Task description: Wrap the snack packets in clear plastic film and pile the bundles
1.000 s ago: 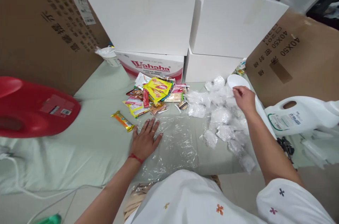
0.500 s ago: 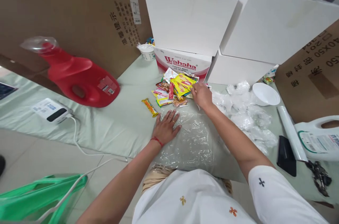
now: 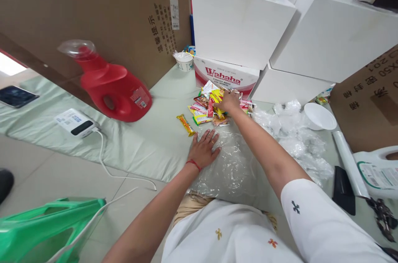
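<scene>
My left hand (image 3: 204,147) lies flat with fingers spread on a clear plastic sheet (image 3: 233,167) at the table's front edge. My right hand (image 3: 230,101) reaches over a heap of small snack packets. Its fingers curl down over a yellow snack packet (image 3: 217,95), and the fingertips are partly hidden. Around it in the heap are a red packet (image 3: 210,108), a brown packet (image 3: 201,101) and a pale yellow-and-white packet (image 3: 202,118). A yellow-orange snack bar (image 3: 185,125) lies apart, just beyond my left fingertips.
Behind the heap stand a Wahaha carton (image 3: 226,75) and stacked white boxes (image 3: 239,26). Crumpled clear plastic (image 3: 294,142) and a white bowl (image 3: 320,116) are right. A red jug (image 3: 116,88), white device (image 3: 74,122) and its cable are left. A green stool (image 3: 52,221) stands below.
My right hand has moved left and forward, from the heap's right side onto its top, covering more of the yellow packet. My left hand stays on the sheet. The whole view has shifted slightly.
</scene>
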Action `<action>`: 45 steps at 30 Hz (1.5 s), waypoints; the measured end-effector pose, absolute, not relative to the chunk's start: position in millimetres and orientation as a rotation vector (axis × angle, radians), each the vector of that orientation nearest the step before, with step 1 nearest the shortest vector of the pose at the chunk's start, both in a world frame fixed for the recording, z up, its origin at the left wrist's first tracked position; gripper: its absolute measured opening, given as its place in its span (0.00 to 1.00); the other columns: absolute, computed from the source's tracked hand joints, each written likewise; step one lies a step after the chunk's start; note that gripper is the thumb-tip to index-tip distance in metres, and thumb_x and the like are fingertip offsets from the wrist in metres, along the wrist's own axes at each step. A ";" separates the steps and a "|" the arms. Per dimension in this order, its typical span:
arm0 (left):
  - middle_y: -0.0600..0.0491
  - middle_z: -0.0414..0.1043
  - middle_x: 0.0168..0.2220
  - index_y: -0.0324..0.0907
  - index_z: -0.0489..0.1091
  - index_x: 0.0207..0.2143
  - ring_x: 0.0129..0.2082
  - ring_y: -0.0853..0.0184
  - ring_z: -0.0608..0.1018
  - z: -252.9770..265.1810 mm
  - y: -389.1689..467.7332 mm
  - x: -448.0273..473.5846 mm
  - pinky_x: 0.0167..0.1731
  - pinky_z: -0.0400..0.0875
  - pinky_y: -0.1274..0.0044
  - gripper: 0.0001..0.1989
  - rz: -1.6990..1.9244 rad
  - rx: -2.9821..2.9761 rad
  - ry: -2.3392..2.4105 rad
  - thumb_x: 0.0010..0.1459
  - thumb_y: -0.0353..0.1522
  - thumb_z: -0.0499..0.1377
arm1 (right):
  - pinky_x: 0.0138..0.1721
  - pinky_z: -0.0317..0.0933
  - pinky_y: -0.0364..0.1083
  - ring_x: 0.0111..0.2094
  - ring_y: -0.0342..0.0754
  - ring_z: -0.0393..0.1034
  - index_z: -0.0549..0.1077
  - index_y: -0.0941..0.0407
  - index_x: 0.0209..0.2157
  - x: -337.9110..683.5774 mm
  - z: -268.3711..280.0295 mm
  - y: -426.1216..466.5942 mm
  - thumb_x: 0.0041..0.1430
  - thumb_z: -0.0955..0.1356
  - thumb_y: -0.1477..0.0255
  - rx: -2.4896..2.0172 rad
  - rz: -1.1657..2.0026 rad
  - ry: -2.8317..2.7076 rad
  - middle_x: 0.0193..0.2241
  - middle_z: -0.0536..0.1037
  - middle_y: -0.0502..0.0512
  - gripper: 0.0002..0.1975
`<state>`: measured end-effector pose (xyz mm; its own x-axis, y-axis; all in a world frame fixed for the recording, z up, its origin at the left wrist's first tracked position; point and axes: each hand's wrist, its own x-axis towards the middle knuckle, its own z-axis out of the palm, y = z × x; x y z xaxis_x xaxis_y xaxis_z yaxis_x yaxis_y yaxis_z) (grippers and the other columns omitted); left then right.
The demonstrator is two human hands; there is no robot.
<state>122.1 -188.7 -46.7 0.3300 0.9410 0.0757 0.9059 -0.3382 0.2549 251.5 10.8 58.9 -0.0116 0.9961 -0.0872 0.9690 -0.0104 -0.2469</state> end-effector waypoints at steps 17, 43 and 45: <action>0.49 0.54 0.73 0.50 0.58 0.70 0.73 0.55 0.57 -49.2 -190.3 121.6 0.70 0.40 0.47 0.29 0.431 2.385 1.674 0.71 0.48 0.45 | 0.60 0.61 0.57 0.60 0.63 0.66 0.59 0.56 0.68 317.6 75.0 -66.0 0.50 0.76 0.64 -1.602 0.541 -2.267 0.62 0.70 0.66 0.46; 0.53 0.63 0.70 0.53 0.67 0.65 0.75 0.56 0.52 -0.4 -215.9 106.2 0.72 0.37 0.54 0.26 0.513 2.528 1.449 0.69 0.48 0.50 | 0.56 0.66 0.61 0.56 0.57 0.68 0.72 0.44 0.59 448.1 -0.9 -285.3 0.69 0.67 0.66 -1.103 0.785 -2.252 0.54 0.75 0.60 0.18; 0.55 0.67 0.67 0.57 0.67 0.65 0.73 0.54 0.57 2.7 -223.8 118.2 0.72 0.32 0.51 0.24 0.347 2.615 1.249 0.68 0.47 0.53 | 0.55 0.66 0.62 0.55 0.58 0.67 0.74 0.47 0.58 448.0 -13.7 -299.1 0.68 0.69 0.67 -1.135 0.710 -2.323 0.56 0.74 0.61 0.18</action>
<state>118.2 -223.8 2.7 0.6102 0.7838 0.1157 0.7311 -0.6133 0.2989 448.0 -299.1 -13.7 -0.5562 0.8130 0.1723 0.5777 0.5273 -0.6231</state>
